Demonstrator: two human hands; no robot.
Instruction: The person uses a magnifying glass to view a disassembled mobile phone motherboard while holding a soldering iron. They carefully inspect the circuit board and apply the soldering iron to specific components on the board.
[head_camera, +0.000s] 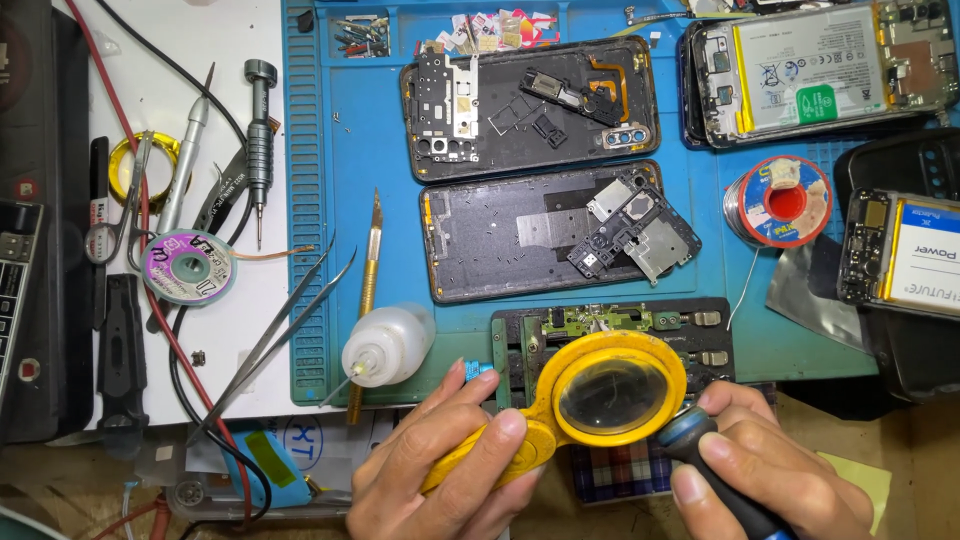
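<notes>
Left hand (440, 455): fingers (505, 428) closed around the handle of a yellow magnifier (610, 390), its lens held level over a small green board (590, 322) clamped in a black holder (705, 335) — placed so the board reads enlarged through the glass.

Right hand (765, 465): fingers (690, 485) wrapped round a dark, blue-collared tool (690, 435), likely a soldering iron; its tip is hidden behind the lens rim, aimed at the board.

Beyond the fingers, on the blue mat (360, 150): two opened phone shells (530, 105) and a solder spool (780, 200).

Left of the left hand's fingers: a squeeze bottle (390, 345), tweezers (275, 335), a brass-handled knife (368, 280) — all within reach on the worktop (180, 40).
</notes>
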